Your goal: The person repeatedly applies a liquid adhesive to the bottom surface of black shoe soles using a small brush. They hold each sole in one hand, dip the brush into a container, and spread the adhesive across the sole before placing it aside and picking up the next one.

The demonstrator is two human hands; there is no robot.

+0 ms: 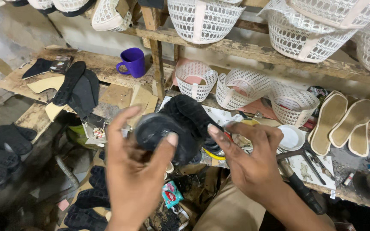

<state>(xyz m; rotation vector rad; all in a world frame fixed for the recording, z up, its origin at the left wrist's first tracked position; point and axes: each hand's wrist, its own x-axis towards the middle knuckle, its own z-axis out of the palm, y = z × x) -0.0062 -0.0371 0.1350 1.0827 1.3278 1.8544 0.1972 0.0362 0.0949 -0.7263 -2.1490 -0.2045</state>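
Light was dim and flat; lower left of the frame lay in shadow, hands slightly motion-blurred

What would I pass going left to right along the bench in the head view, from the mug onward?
Purple mug → black shoe upper in the left hand → right hand → white round lid → tan insoles.

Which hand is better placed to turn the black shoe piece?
Probably the left hand: its grip already pinches the black shoe piece between thumb and fingers. The right hand is open beside it, fingertips only near its edge.
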